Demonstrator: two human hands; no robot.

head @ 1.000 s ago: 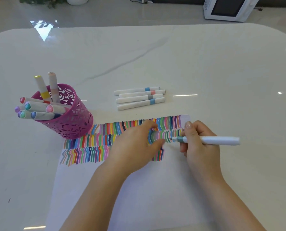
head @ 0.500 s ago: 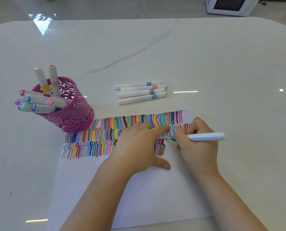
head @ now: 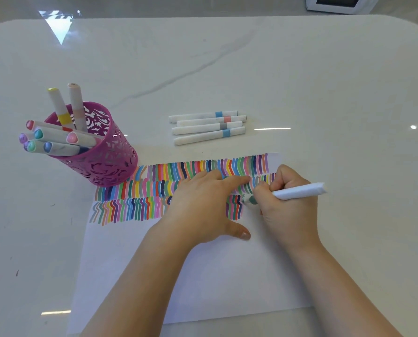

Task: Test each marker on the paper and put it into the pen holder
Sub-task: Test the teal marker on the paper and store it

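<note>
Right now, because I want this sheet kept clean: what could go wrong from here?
The left hand lies flat on coloured strokes on the paper and may smear ink. Several markers lean out one side of the pen holder; adding the marker the right hand grips might tip it.

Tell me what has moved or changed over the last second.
The right hand carried its marker down the paper, from the second row of stripes to the end of the third row, its grip unchanged. The left hand flattened out, thumb spread, and presses the sheet. The four loose markers and the pen holder stayed put.
</note>
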